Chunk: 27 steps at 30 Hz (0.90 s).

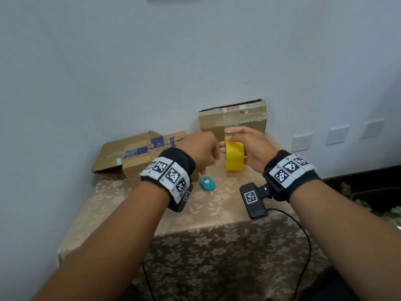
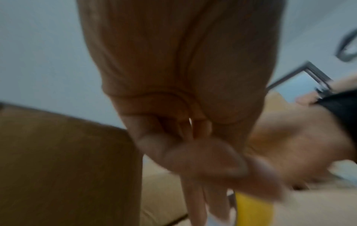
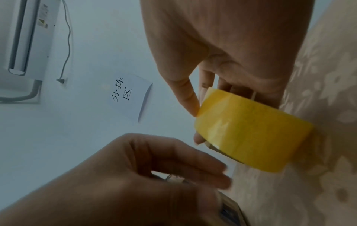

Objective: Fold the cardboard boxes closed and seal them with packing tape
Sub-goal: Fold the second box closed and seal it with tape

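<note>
The right hand [image 1: 249, 148] grips one yellow packing-tape roll [image 1: 234, 157] above the tabletop's far edge, upright, presumably to expose the tape's free end. The left hand [image 1: 199, 153], fingers loosely curled and holding nothing, reaches toward it. Two cardboard boxes: one [image 1: 138, 161] at the far-left corner, one [image 1: 234, 118] against the wall. One teal cutter-like object [image 1: 206, 183] lies mid-table.

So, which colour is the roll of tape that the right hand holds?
Yellow. The roll of tape in the right hand shows best in the right wrist view.
</note>
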Each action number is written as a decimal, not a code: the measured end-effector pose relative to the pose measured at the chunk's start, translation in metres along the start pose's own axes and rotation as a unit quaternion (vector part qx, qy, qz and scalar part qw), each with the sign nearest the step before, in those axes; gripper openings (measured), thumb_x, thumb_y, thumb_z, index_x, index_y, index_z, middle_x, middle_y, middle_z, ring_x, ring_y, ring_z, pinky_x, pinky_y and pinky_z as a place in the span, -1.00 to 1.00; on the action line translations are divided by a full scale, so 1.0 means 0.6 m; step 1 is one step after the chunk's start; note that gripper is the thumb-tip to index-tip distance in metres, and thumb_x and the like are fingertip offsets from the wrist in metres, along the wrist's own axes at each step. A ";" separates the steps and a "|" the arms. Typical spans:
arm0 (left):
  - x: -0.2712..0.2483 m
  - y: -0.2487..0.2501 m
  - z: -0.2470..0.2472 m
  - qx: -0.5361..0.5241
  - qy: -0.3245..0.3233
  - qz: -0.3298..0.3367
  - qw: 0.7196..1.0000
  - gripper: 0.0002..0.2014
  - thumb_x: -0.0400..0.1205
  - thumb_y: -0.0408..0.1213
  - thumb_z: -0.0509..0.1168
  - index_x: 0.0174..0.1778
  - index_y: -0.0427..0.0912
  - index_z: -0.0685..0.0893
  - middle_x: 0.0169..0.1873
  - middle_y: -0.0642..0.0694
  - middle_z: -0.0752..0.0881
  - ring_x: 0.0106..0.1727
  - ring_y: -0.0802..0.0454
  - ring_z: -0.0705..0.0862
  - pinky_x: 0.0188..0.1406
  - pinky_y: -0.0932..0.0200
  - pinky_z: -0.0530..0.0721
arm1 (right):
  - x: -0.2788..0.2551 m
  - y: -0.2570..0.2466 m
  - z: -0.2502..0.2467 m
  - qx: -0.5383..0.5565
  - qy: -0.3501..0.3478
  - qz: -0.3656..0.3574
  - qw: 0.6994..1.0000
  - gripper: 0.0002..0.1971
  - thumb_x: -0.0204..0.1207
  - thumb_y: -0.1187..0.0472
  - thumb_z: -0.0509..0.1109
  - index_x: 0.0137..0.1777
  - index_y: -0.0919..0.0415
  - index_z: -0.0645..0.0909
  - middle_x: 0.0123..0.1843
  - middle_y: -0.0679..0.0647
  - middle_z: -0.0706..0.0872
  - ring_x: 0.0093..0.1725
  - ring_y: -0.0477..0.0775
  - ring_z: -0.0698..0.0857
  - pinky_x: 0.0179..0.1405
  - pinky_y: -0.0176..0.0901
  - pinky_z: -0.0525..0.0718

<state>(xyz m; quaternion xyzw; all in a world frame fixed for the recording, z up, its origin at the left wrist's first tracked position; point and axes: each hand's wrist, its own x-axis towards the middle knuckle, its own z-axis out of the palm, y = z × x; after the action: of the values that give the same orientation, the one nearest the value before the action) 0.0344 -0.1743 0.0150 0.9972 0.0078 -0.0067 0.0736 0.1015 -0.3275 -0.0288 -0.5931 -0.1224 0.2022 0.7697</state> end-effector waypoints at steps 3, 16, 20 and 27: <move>-0.001 0.011 0.024 0.054 -0.137 -0.007 0.989 -0.64 0.60 -0.46 0.49 0.31 -0.15 0.75 0.07 -0.12 0.84 -0.37 0.00 0.83 -0.20 0.03 0.88 | 0.002 0.002 -0.001 -0.004 0.007 -0.003 1.000 -0.69 0.66 0.40 0.40 0.35 0.13 0.68 0.02 0.30 0.88 -0.07 0.21 0.89 -0.02 0.05 0.81; -0.005 0.003 0.011 0.100 -0.070 0.018 0.992 -0.78 0.71 -0.12 0.41 0.13 -0.19 0.71 -0.17 -0.12 0.83 -0.30 -0.05 0.81 -0.22 0.09 0.78 | 0.001 0.001 0.003 -0.012 0.005 -0.033 0.999 -0.57 0.55 0.47 0.47 0.35 0.09 0.65 0.05 0.26 0.89 -0.06 0.20 0.90 -0.02 0.02 0.75; -0.009 0.003 -0.006 -0.128 0.014 -0.031 0.991 -0.82 0.84 -0.13 0.15 0.24 -0.15 0.45 -0.06 -0.20 0.75 -0.52 -0.04 0.77 -0.48 0.07 0.76 | -0.001 -0.002 0.002 -0.022 0.035 -0.073 0.997 -0.57 0.57 0.47 0.46 0.35 0.07 0.65 0.03 0.23 0.89 -0.08 0.20 0.90 -0.11 -0.04 0.79; -0.008 -0.001 -0.013 -0.317 0.069 0.008 0.946 -0.81 0.87 -0.19 0.08 0.28 -0.20 0.48 -0.03 -0.23 0.77 -0.60 0.10 0.70 -0.61 0.25 0.64 | -0.001 -0.002 0.007 -0.036 0.030 -0.108 0.993 -0.53 0.58 0.47 0.46 0.41 0.03 0.63 -0.04 0.14 0.90 -0.12 0.13 0.90 -0.14 -0.01 0.82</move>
<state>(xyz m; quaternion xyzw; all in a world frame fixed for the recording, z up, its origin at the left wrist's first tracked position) 0.0299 -0.1726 0.0227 0.9204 0.0071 0.0658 0.3853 0.0994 -0.3242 -0.0265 -0.6094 -0.1698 0.0958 0.7685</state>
